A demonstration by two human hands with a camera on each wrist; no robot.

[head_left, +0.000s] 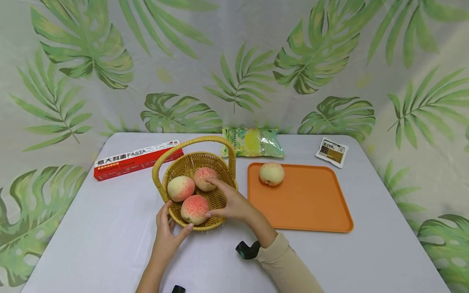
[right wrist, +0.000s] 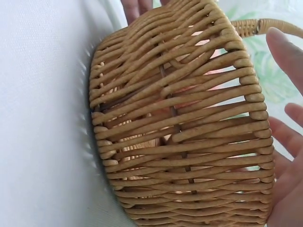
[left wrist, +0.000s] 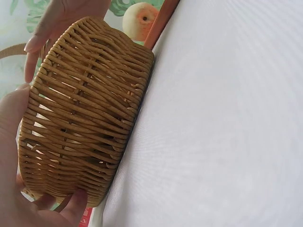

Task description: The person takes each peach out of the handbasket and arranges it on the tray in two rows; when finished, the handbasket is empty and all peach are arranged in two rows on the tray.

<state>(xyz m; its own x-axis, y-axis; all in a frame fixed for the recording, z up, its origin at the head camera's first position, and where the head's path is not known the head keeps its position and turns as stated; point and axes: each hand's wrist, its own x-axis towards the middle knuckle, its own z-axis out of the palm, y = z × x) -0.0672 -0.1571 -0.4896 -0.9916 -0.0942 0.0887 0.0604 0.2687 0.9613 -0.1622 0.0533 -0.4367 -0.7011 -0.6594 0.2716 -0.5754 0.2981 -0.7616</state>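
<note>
In the head view, a yellow wicker basket (head_left: 214, 223) with a tall arched handle stands left of the table's middle. Three pink-and-cream peaches lie inside: a left peach (head_left: 180, 189), a back peach (head_left: 205, 179) and a front peach (head_left: 195, 209). My left hand (head_left: 167, 228) grips the basket's near-left side, thumb at the rim and fingers along the woven wall (left wrist: 85, 113). Over the right rim reaches my right hand (head_left: 232, 200), thumb and fingers spread apart; its thumb is by the front peach and its fingers by the back one. Whether they touch is unclear.
A paler peach (head_left: 271, 174) sits on the orange tray (head_left: 307, 199) to the right. Behind the basket are a red-and-white pasta box (head_left: 137, 159) and a green-yellow bag (head_left: 253, 142). A small white-and-brown packet (head_left: 332, 152) lies at the back right.
</note>
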